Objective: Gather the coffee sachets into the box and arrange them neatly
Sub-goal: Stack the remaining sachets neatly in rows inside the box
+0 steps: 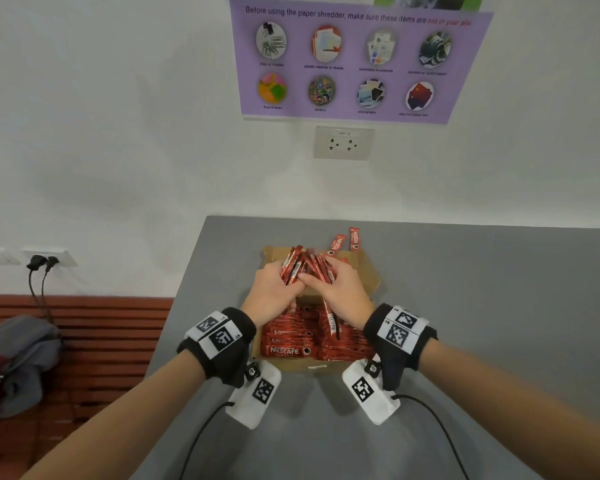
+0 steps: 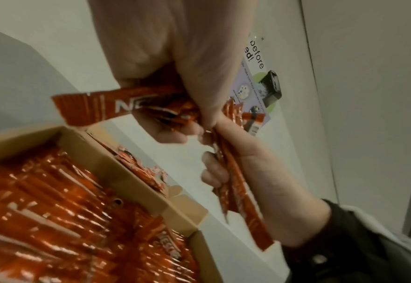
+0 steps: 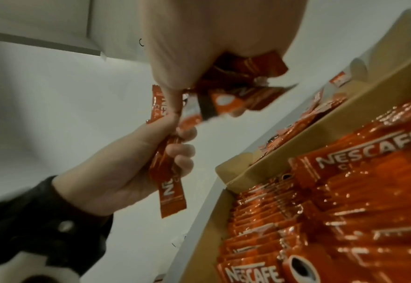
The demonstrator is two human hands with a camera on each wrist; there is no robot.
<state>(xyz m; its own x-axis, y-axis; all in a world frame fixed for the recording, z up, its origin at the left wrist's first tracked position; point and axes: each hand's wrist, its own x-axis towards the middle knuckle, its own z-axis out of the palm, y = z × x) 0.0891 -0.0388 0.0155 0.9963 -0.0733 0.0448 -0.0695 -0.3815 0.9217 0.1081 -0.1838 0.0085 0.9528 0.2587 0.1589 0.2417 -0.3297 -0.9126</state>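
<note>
Overhead: left hand [image 1: 269,289] and right hand [image 1: 340,289] both clench sachets [image 1: 305,265] just above box [image 1: 368,271]; two strays beyond box. Best square ends before laying down. "NESCAFE CLASSIC" readable; poster [image 1: 357,60] about paper shredder.
Left wrist: fingers wrapped round bundle over box; "before" legible.
Right wrist: same grip; rows in box read "NESCAFE".
</note>
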